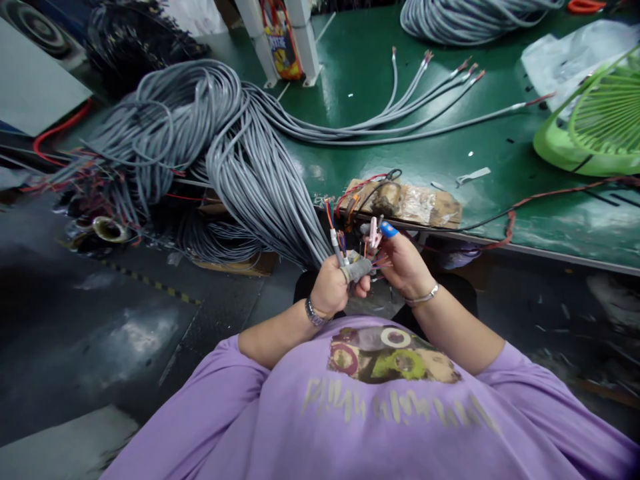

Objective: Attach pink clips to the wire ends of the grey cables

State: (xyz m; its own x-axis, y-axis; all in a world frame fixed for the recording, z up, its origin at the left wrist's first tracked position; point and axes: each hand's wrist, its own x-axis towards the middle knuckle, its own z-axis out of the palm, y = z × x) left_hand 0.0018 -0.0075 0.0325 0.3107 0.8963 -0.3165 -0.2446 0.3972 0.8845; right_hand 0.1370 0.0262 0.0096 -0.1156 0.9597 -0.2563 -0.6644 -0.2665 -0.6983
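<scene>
My left hand (334, 285) is closed around the end of a grey cable (280, 200), whose stripped coloured wires (330, 217) stick up above my fist; one finger wears a grey wrap. My right hand (401, 261) is closed too, pinching thin coloured wires beside the left hand, and one finger has a blue cap (389, 230). Both hands meet just below the front edge of the green workbench (525, 200). A small pink clip-like piece (373, 232) shows between them; I cannot tell what it is.
A big bundle of grey cables (190, 133) drapes off the bench's left end. A taped cardboard block with wires (405, 200) sits at the bench edge. Cut cables with stripped ends (425, 87), a green fan (595, 120) and a plastic bag (570, 53) lie farther back.
</scene>
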